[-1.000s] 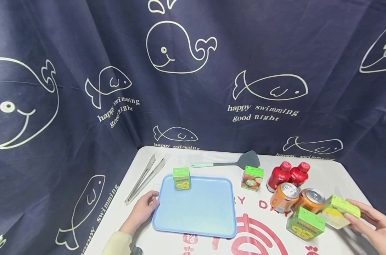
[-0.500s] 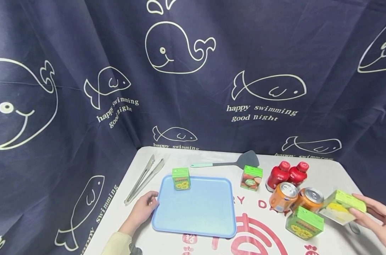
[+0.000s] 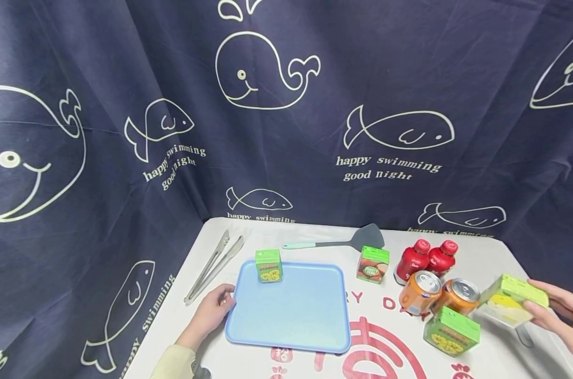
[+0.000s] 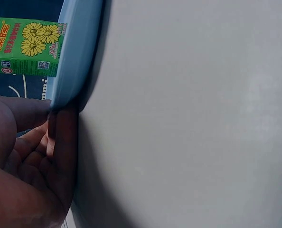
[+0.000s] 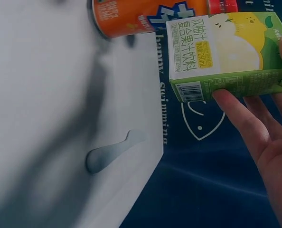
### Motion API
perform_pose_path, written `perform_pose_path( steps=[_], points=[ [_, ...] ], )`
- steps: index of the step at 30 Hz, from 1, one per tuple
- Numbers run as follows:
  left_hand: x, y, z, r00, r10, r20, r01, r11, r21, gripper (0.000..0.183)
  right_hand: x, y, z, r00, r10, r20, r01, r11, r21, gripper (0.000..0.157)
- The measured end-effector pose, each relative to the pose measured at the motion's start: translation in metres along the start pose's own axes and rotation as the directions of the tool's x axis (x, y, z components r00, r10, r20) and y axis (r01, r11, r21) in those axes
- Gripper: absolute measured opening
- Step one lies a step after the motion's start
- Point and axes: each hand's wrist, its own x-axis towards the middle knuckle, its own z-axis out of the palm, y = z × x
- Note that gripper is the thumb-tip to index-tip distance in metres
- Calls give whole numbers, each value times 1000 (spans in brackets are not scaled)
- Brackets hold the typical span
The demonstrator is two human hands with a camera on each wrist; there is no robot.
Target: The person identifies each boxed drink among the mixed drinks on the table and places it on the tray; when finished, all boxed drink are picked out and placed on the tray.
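Note:
At the right side of the head view, my right hand (image 3: 563, 315) grips a yellow-green juice carton (image 3: 513, 299), thumb on one side and fingers on the other. In the right wrist view that juice carton (image 5: 226, 52) shows a yellow fruit picture and hangs over the table. My left hand (image 3: 213, 310) pinches the left rim of a light blue tray (image 3: 291, 316). Its thumb lies on the rim and its fingers lie under it in the left wrist view, by the tray wall (image 4: 77, 61). On the tray's far left corner stands a green drink carton (image 3: 269, 267) with yellow flowers.
Two orange cans (image 3: 421, 293), another flowered carton (image 3: 452, 331) and two red bottles (image 3: 411, 263) cluster left of my right hand. A carton with brown fruit (image 3: 373, 265), a spatula (image 3: 333, 243) and tongs (image 3: 215, 266) lie farther back. A grey handle (image 5: 110, 154) lies beneath the raised carton.
My right hand has lifted the juice carton up and to the right, away from the cans, uncovering the grey handle below. My left hand stays at the tray rim.

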Motion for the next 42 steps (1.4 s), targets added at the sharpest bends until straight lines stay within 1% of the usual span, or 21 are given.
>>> perform_pose_path(
  steps=[3,7,9,11,15,17,19,22,24,25,28,29,31,32,36,37,42],
  points=[
    [0,1,0,1000,4,-1,-4,1000,-2,29,2,-2,-1,1000,7,-6,-7,1000,-4,55],
    [0,2,0,1000,-5,2,5,1000,-2,29,6,-4,-1,1000,-7,16,4,990,141,55],
    [0,2,0,1000,-14,2,14,1000,0,29,9,-5,-2,999,-18,26,12,982,187,55],
    [0,3,0,1000,-20,4,20,1000,1,30,11,-7,-1,999,-25,33,17,978,206,55],
    [0,3,-1,1000,-26,6,26,1000,3,31,16,-11,-1,998,-39,39,30,978,204,55],
    [0,3,-1,1000,-28,7,28,1000,4,31,18,-14,0,998,-43,41,35,983,179,55],
    [0,3,-1,1000,-30,7,30,1000,5,31,19,-16,0,999,-37,36,33,991,126,55],
    [0,3,-1,1000,-30,4,30,1000,2,32,20,-19,1,1000,-21,15,22,999,-30,56],
    [-1,4,-1,1000,-29,2,29,1000,-2,31,21,-21,1,1000,-15,2,15,993,-119,56],
    [-1,4,-1,1000,-29,3,29,1000,-4,31,22,-22,1,1000,-15,-1,14,990,-140,56],
    [-1,4,-1,1000,-28,5,28,1000,-6,31,25,-24,2,1000,-31,-3,30,990,-135,55],
    [-1,4,-1,1000,-28,5,28,1000,-6,31,26,-25,3,999,-39,0,39,992,-119,55],
    [-1,4,-1,1000,-29,6,29,1000,-7,31,28,-27,4,999,-51,0,51,990,-130,54],
    [-1,4,-1,1000,-28,6,29,1000,-6,31,29,-28,5,998,-56,-3,55,989,-141,54],
    [-1,4,-1,1000,-31,7,31,999,-11,31,33,-31,7,999,-48,-17,42,971,-236,55],
    [-1,4,-1,999,-32,7,32,999,-14,31,34,-32,7,999,-47,-18,42,970,-241,56],
    [-1,4,-1,999,-32,7,32,999,-19,31,37,-35,8,998,-67,-9,64,974,-217,56]
  ],
)
